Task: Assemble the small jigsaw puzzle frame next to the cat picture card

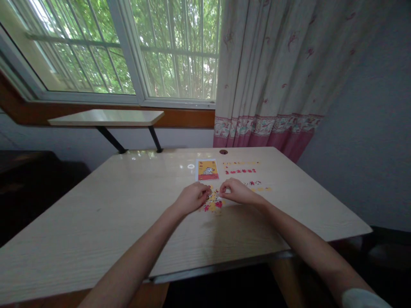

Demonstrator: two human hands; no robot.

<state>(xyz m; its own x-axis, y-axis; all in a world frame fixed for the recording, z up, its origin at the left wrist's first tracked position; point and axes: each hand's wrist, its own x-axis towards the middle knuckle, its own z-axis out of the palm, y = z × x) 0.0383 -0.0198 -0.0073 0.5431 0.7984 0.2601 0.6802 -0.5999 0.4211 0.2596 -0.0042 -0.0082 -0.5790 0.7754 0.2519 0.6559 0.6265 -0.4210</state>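
A small heap of jigsaw puzzle pieces point(212, 204), in yellow, red and white, lies on the table between my hands. My left hand point(193, 198) reaches in at the heap's left side, its fingers curled and pressed together. What those fingers hold, if anything, is hidden. On the heap's right side, my right hand point(236, 191) pinches what looks like a puzzle piece, mostly covered by the fingertips. Just beyond the hands lies a picture card point(208, 170) with a white animal on a yellow and red ground.
Sorted rows of puzzle pieces, including a red row point(240, 172), run right of the card; some lie behind my right hand. The pale wooden table point(128, 205) has a round cable hole point(224, 152) and a raised shelf point(109, 117) at the back. A curtain point(266, 85) hangs beside the window.
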